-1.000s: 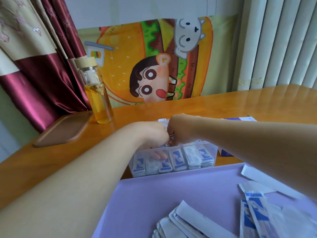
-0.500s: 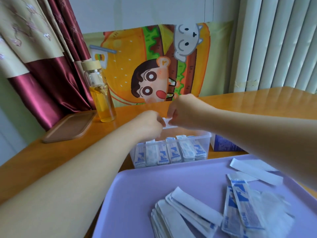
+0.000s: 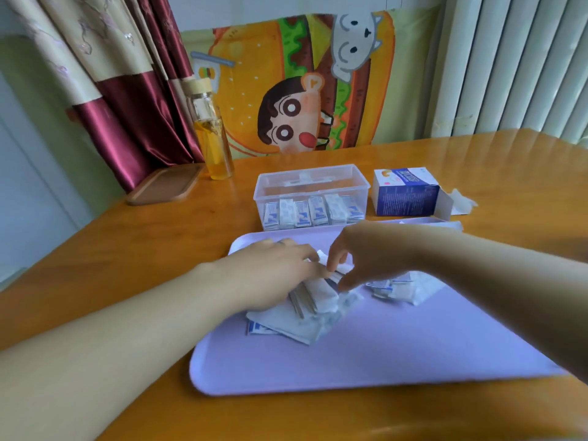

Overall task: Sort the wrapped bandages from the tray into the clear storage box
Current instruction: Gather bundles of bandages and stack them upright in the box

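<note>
Lilac plastic tray (image 3: 381, 354), one, lying flat on an orange wooden table (image 3: 127, 249); all places below are given from the tray.

- Left hand (image 3: 273, 275): over the tray's left-centre, palm down, fingers fairly straight, resting on a heap of wrapped bandages and grasping nothing.
- Right hand (image 3: 366, 253): over the tray's centre, entering from the right, with its fingers curled downward. Finger and thumb pinch a white wrapper (image 3: 345, 268) at the top of the heap, just beside the left fingertips. The image is blurred here.
- Main heap (image 3: 305, 319): white and blue wrapped bandages, loose and overlapping, on the tray's left-centre, partly under both hands.
- Smaller heap (image 3: 401, 288): more of the same on the tray's right-centre, apart from the main heap.
- Clear storage box (image 3: 311, 183): lidless, on the table just beyond the tray's far edge. A row of bandages (image 3: 311, 213) stands on end against its near wall.
- Blue and white carton (image 3: 404, 195): beyond the tray's far right corner, with its end flap open.
- Crumpled white paper (image 3: 461, 202): farther right of that corner.
- Wooden dish (image 3: 165, 186): brown, beyond the tray to the far left.
- Glass bottle (image 3: 213, 138): upright, holding amber liquid, farther beyond the tray's left side.
- Cartoon burger cloth (image 3: 302, 84): hanging well behind the tray.
- Maroon and cream curtain (image 3: 127, 106): behind the tray, to the left.
- White ribbed radiator (image 3: 525, 58): behind the tray, to the right.
</note>
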Available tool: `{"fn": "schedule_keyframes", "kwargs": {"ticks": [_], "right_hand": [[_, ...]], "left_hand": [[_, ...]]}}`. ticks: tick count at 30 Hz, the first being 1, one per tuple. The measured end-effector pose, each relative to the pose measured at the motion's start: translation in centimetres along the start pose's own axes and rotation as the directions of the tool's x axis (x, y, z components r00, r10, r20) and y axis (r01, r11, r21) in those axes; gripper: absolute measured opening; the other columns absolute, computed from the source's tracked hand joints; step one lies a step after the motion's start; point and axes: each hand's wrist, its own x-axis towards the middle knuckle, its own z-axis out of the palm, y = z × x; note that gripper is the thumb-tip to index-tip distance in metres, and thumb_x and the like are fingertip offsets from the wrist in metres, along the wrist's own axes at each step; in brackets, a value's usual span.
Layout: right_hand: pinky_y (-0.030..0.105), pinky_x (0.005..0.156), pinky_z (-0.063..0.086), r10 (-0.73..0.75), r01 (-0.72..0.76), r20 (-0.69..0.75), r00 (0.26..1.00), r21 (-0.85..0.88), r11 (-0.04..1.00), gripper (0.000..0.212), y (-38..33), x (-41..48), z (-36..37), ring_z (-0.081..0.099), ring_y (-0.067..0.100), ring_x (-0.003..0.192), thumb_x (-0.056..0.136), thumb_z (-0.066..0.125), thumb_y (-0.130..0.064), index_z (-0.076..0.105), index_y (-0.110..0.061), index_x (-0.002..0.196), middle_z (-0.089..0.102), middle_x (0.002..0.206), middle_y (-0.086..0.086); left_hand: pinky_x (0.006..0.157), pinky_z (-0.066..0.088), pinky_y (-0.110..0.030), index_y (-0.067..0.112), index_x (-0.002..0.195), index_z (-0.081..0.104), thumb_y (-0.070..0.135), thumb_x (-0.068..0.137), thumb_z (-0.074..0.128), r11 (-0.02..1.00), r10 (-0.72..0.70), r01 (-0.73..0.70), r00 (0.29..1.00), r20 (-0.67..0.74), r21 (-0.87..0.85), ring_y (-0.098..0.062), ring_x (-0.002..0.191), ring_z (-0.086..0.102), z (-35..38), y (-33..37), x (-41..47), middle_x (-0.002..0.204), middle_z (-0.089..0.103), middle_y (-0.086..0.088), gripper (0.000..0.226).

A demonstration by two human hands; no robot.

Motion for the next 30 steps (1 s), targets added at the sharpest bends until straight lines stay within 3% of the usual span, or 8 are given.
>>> {"fn": "schedule_keyframes", "kwargs": {"ticks": [5,12,17,18,20,23,25,30], "right_hand": [[0.035,0.092,0.044,0.013,-0.013,-0.041,0.999,0.006,1.000,0.037,-0.1,-0.3,2.2,0.054,0.020,0.106,0.081,0.068,-0.039,0.065,-0.026,0.115,0.060,0.114,0.000],[0.036,0.084,0.048,0.087,-0.075,-0.159,0.983,0.080,0.994,0.026,1.3,1.0,3.0,0.055,0.020,0.100,0.084,0.065,-0.033,0.069,-0.026,0.109,0.060,0.109,0.001],[0.036,0.080,0.054,0.182,-0.103,-0.298,0.937,0.261,0.960,0.021,3.1,3.2,2.8,0.065,0.025,0.090,0.088,0.055,-0.016,0.073,-0.014,0.099,0.071,0.104,0.005],[0.031,0.074,0.054,0.222,-0.077,-0.356,0.908,0.378,0.922,0.022,3.4,3.5,2.4,0.066,0.021,0.085,0.091,0.053,-0.015,0.072,-0.008,0.099,0.071,0.103,0.005],[0.021,0.064,0.048,0.303,0.056,-0.375,0.876,0.703,0.709,0.028,3.1,3.9,1.5,0.062,0.011,0.072,0.096,0.049,-0.028,0.069,-0.011,0.104,0.070,0.101,0.001],[0.025,0.067,0.046,0.291,0.088,-0.217,0.932,0.913,0.399,0.041,2.3,4.7,0.9,0.061,0.015,0.074,0.091,0.048,-0.051,0.062,-0.017,0.109,0.066,0.102,0.000],[0.023,0.062,0.044,0.271,0.084,-0.193,0.943,0.926,0.368,0.036,1.6,5.5,1.5,0.058,0.013,0.070,0.085,0.061,-0.047,0.063,-0.015,0.101,0.065,0.090,-0.003],[0.016,0.051,0.040,0.406,0.147,-0.261,0.876,0.945,0.291,0.022,1.8,6.8,3.4,0.049,0.005,0.052,0.078,0.074,-0.030,0.063,-0.012,0.076,0.058,0.058,-0.006]], "left_hand": [[0.088,0.042,-0.039,0.039,0.135,0.040,0.004,0.089,0.040,0.995,0.051,-0.048,0.998,-0.037,0.084,-0.024,0.113,0.049,0.0,1.1,0.7,0.127,0.049,0.006,0.058],[0.073,0.044,-0.038,0.023,0.119,0.052,0.019,0.093,0.040,0.997,-0.041,0.041,0.999,-0.004,0.060,-0.024,0.100,0.055,0.6,0.4,0.9,0.111,0.052,0.002,0.029],[0.066,0.040,-0.034,0.021,0.073,0.045,0.025,0.094,0.044,0.918,-0.246,0.214,0.968,-0.056,-0.334,-0.022,0.081,0.051,1.2,-1.3,0.8,0.079,0.052,0.003,0.021],[0.066,0.040,-0.033,0.021,0.071,0.046,0.026,0.094,0.047,0.829,-0.319,0.257,0.947,-0.042,-0.496,-0.023,0.077,0.052,1.2,-1.8,0.6,0.076,0.055,0.002,0.023],[0.067,0.048,-0.031,0.019,0.085,0.059,0.020,0.095,0.050,0.486,-0.420,0.216,0.908,-0.009,-0.847,-0.020,0.078,0.062,1.1,-2.2,0.3,0.081,0.067,0.004,0.014],[0.067,0.055,-0.023,0.015,0.105,0.058,0.010,0.098,0.046,-0.106,-0.461,0.052,0.882,0.096,-0.993,-0.013,0.072,0.067,0.9,-1.8,1.0,0.081,0.065,-0.002,0.015],[0.064,0.057,-0.025,0.019,0.105,0.057,0.009,0.098,0.046,-0.255,-0.443,0.004,0.889,0.121,-0.967,-0.012,0.065,0.067,1.1,-1.7,1.8,0.078,0.062,-0.004,0.017],[0.056,0.055,-0.025,0.018,0.104,0.061,0.016,0.097,0.046,-0.429,-0.358,-0.024,0.922,0.146,-0.903,-0.011,0.064,0.067,1.9,-2.2,3.0,0.082,0.071,-0.001,0.017]]}}
